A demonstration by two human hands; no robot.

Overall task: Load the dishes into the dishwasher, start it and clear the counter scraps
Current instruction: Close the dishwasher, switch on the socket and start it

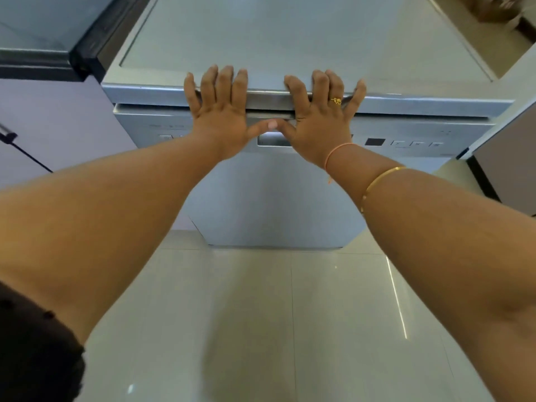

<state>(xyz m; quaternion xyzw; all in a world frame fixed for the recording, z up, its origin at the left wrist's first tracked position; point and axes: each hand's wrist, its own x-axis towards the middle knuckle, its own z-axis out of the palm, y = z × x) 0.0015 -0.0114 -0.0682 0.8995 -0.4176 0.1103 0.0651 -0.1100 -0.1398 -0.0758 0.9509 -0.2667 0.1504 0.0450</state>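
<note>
The dishwasher stands on a tiled floor, directly ahead. Its door is upright, with only a thin seam under the top. The left hand and right hand lie flat side by side across the door's upper edge. Their fingers are straight and spread, holding nothing, and the thumbs meet above the handle. This looks like an even two-handed push to latch the door. The panel to the right is untouched, so starting likely comes next. No dishes or scraps show.
</note>
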